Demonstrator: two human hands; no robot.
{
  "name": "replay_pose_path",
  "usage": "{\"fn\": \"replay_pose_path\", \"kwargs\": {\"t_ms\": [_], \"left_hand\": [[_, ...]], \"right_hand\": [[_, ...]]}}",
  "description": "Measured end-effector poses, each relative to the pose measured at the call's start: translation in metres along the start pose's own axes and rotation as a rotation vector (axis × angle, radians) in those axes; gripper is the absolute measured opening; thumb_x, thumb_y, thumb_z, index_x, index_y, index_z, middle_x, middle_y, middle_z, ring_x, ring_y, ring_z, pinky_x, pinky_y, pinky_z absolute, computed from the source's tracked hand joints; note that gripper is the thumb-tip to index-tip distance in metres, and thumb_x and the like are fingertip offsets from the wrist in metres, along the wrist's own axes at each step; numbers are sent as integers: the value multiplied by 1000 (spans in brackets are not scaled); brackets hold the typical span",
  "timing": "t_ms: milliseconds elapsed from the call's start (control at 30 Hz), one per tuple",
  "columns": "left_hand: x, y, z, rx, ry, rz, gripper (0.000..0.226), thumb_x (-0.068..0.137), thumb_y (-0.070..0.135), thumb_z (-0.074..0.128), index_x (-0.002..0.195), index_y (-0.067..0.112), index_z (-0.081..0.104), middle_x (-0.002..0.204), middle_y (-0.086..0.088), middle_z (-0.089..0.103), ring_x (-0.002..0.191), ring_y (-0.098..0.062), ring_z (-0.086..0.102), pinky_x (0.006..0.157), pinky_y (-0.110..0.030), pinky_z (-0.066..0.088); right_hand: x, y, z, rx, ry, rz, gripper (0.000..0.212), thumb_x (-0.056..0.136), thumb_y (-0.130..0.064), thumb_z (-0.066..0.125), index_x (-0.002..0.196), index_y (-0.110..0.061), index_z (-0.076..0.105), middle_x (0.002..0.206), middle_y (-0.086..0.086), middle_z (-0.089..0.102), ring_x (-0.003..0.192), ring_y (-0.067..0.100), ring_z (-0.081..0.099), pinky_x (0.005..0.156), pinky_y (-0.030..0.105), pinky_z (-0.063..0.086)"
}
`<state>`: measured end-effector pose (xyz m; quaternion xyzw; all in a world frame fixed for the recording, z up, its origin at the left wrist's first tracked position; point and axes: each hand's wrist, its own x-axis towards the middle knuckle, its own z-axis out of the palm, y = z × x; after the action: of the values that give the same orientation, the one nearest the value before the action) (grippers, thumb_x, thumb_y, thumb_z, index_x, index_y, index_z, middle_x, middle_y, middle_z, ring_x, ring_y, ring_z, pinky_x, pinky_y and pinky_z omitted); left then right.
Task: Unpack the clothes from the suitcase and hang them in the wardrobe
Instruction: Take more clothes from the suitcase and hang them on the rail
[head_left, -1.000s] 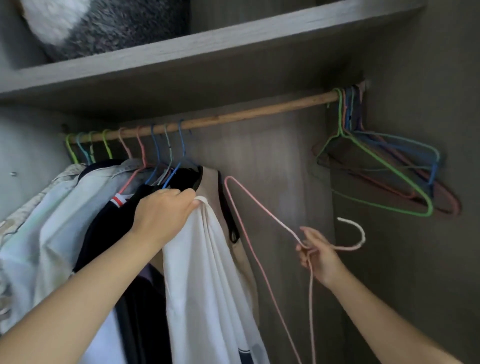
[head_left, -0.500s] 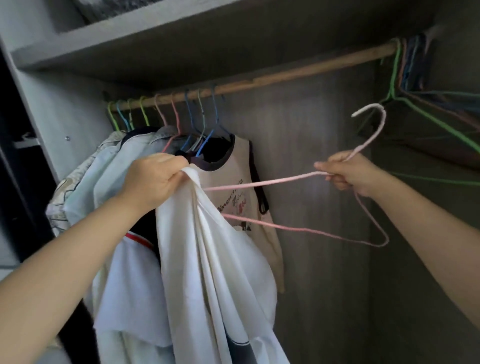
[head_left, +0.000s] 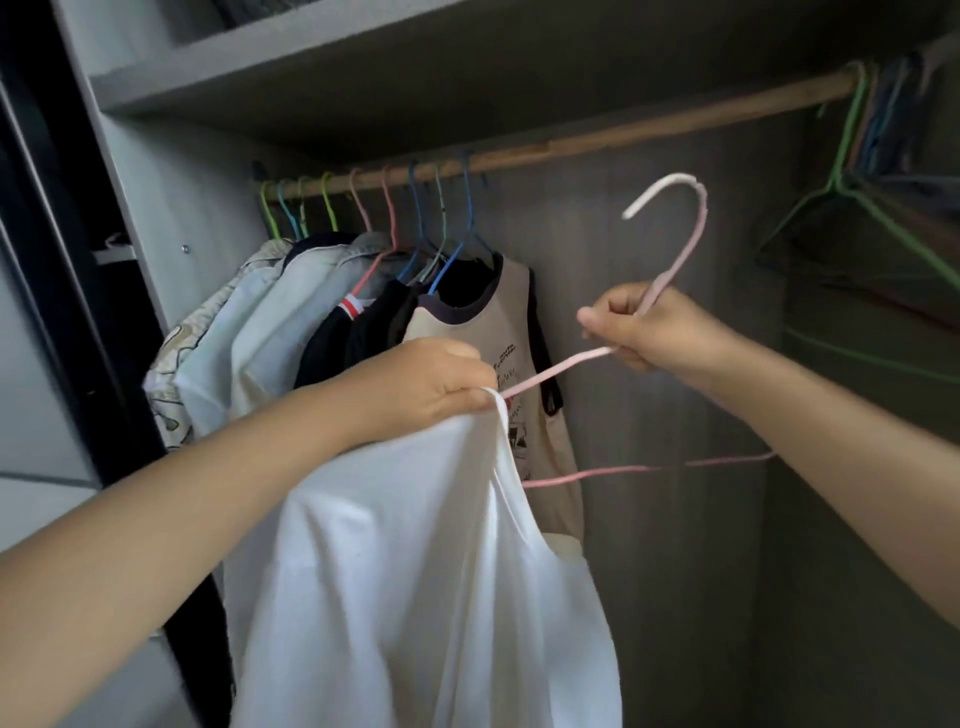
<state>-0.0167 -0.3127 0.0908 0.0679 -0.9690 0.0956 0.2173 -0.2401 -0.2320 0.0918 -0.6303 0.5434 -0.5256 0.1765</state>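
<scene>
Left hand (head_left: 431, 387) grips a white shirt (head_left: 415, 571) by its top edge; right hand (head_left: 654, 332) beside it holds a pink hanger (head_left: 670, 249). Behind both hands, the wardrobe rail (head_left: 571, 148) carries hung clothes (head_left: 322, 306).

Both bare forearms reach forward and up, and the hands are level and near each other. The left hand (head_left: 431, 387) is fisted, knuckles up, bunching the white garment (head_left: 415, 571) at its top edge. The right hand (head_left: 657, 332) curls its fingers around the neck of the pink hanger (head_left: 675, 249), thumb toward the left.
</scene>
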Motion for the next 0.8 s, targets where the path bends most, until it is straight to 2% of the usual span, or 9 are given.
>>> {"fn": "replay_pose_path", "kwargs": {"t_ms": [100, 200, 267, 333, 500, 567, 633, 733, 800], "left_hand": [[4, 10, -2, 69, -102, -198, 65, 81, 59, 25, 102, 13, 66, 84, 4, 48, 88, -16, 52, 82, -21, 39], [6, 20, -1, 317, -42, -391, 39, 96, 44, 29, 114, 26, 58, 100, -3, 58, 98, -27, 56, 77, -33, 42], [1, 28, 8, 575, 143, -319, 37, 95, 41, 31, 98, 18, 60, 76, -5, 64, 70, -30, 64, 52, -32, 42], [-5, 34, 18, 652, 213, -291, 40, 86, 42, 35, 73, 13, 60, 44, -2, 55, 35, -26, 54, 30, -22, 30], [-5, 39, 31, 536, 305, -287, 41, 81, 40, 39, 55, 10, 50, 34, -1, 47, 25, -26, 43, 42, -9, 0], [-1, 34, 30, 494, 370, -314, 40, 83, 38, 40, 55, 9, 48, 35, -4, 46, 26, -27, 42, 50, -6, 0], [2, 25, 27, 411, 392, -366, 41, 84, 38, 40, 57, 8, 47, 36, -8, 46, 29, -30, 45, 50, -7, 5], [7, 17, 19, 369, 468, -431, 51, 85, 44, 34, 74, 1, 59, 50, -17, 55, 46, -37, 54, 43, -17, 14], [11, 13, 16, 362, 513, -414, 55, 85, 46, 30, 78, -1, 58, 53, -16, 54, 52, -38, 55, 42, -25, 20]], "right_hand": [[-5, 5, 5, 25, 122, 86, 33, 94, -23, 49, 63, -13, 51, 28, -7, 34, 27, 1, 26, 30, 12, 20], [-11, 10, 6, 128, 238, 129, 35, 95, -26, 45, 63, -13, 49, 26, -7, 32, 25, 1, 24, 30, 10, 18], [-19, 11, 6, 192, 288, 120, 36, 95, -27, 45, 63, -12, 49, 26, -6, 31, 24, 2, 24, 31, 10, 18], [-28, 11, 6, 203, 316, 108, 36, 95, -28, 46, 62, -12, 50, 26, -4, 34, 24, 2, 27, 31, 10, 21], [-38, 2, -8, -19, 226, 33, 33, 94, -33, 45, 67, -15, 53, 34, -3, 46, 32, 3, 40, 37, 14, 34], [-35, 11, -13, -337, 247, -55, 31, 92, -37, 46, 73, -15, 54, 53, -6, 54, 56, 9, 53, 54, 23, 38], [-34, 28, -16, -633, 438, -175, 35, 89, -41, 48, 85, -7, 58, 77, 6, 57, 81, 25, 54, 66, 29, 31], [-43, 49, -18, -814, 686, -561, 31, 81, -25, 52, 82, 5, 58, 83, 25, 57, 85, 29, 47, 72, 28, 31], [-53, 56, -6, -713, 427, -707, 20, 81, -15, 54, 77, 3, 60, 77, 20, 59, 77, 19, 47, 69, 21, 34]]}}
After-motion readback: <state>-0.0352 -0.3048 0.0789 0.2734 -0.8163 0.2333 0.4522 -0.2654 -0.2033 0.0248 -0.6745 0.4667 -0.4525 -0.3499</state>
